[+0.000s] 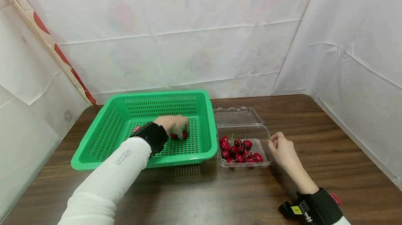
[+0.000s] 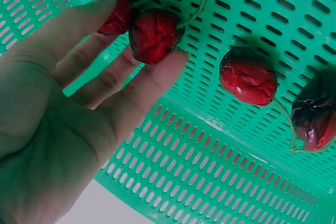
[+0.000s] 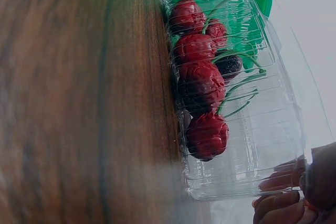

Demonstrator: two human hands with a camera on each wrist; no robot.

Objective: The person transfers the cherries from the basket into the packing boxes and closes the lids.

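Inside the green basket [image 1: 207, 141], my left hand [image 1: 172, 123] reaches down among dark red cherries. The left wrist view shows its thumb against one cherry [image 2: 119, 17] and its fingertips at a second cherry [image 2: 156, 36]; both have green stems. Two more cherries lie apart from the fingers, a red one [image 2: 248, 80] and a darker one [image 2: 316, 114]. My right hand [image 1: 281, 148] pinches the right rim of a clear plastic box [image 1: 259, 132]. Several cherries with stems [image 1: 239, 150] are heaped in that box, mostly toward its left and front.
The box's hinged lid [image 1: 237, 116] lies folded back behind it. The basket stands just left of the box on a dark wooden table [image 1: 201, 197]. White sheeting [image 1: 188, 43] hangs behind and along both sides.
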